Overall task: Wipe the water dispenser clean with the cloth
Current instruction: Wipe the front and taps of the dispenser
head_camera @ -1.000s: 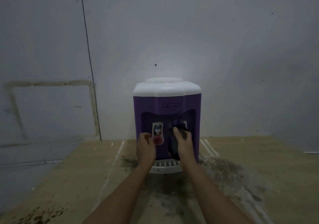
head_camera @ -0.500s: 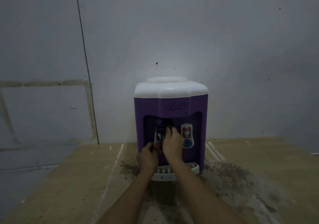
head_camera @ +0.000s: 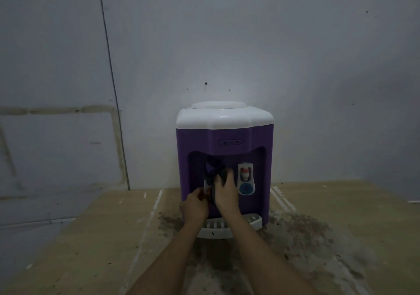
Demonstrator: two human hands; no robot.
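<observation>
Soft limp cloth [head_camera: 214,173] bunched in right hand [head_camera: 226,192] fingers, pressed on left tap of dispenser [head_camera: 223,135]; left hand [head_camera: 194,206] grip unclear.

The water dispenser [head_camera: 223,133] is smooth plastic, its purple body faintly glossy under a white, satin-smooth top. The dark cloth [head_camera: 213,172] looks soft, crumpled and matt. The wooden table [head_camera: 91,238] is matt, scuffed and speckled with gritty dark stains.
</observation>
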